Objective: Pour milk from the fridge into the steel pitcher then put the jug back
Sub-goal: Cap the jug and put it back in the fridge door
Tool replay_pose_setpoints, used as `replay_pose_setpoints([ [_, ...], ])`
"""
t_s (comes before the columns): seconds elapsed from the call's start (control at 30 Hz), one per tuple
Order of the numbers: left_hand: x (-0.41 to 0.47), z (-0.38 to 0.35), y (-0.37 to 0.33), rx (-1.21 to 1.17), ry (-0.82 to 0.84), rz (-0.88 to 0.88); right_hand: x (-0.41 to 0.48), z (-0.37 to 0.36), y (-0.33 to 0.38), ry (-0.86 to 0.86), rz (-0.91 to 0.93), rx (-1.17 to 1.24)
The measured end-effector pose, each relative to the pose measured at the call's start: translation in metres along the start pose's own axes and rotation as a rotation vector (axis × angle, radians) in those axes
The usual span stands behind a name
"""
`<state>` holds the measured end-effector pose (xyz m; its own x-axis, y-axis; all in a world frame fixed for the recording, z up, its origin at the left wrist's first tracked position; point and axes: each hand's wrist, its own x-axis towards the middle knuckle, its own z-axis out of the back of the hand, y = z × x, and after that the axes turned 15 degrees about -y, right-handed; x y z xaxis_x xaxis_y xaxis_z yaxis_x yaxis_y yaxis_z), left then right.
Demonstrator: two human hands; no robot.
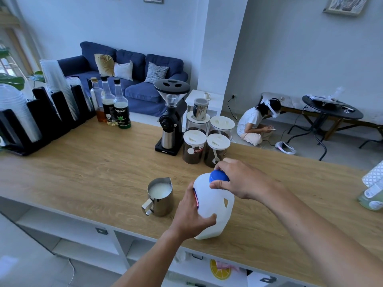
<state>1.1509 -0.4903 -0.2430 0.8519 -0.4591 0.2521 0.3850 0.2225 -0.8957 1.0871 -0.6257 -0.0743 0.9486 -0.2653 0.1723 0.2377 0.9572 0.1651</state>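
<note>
A white plastic milk jug [215,206] stands upright on the wooden counter [93,162], near its front edge. My left hand [190,212] wraps around the jug's left side and base. My right hand [236,179] grips the blue cap [217,176] on top of the jug from the right. Just left of the jug sits the steel pitcher [159,196], handle toward me, with white milk showing inside it. The fridge is not in view.
Behind the jug stand several lidded coffee canisters [194,147] and a black grinder [171,117]. Syrup bottles [118,104] and stacked plastic cups [60,88] line the counter's back left. A bottle [372,195] sits at the right edge. A person crouches on the floor beyond the counter.
</note>
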Motion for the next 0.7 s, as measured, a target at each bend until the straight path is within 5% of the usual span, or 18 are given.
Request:
replay_pose_setpoints([
  [0.4,0.000,0.002,0.000,0.040,0.014,-0.019,-0.013,-0.025,0.005,-0.271,0.102,-0.206],
  [0.7,-0.003,0.003,0.001,0.057,0.016,-0.011,-0.019,-0.022,-0.007,-0.211,0.145,-0.075],
])
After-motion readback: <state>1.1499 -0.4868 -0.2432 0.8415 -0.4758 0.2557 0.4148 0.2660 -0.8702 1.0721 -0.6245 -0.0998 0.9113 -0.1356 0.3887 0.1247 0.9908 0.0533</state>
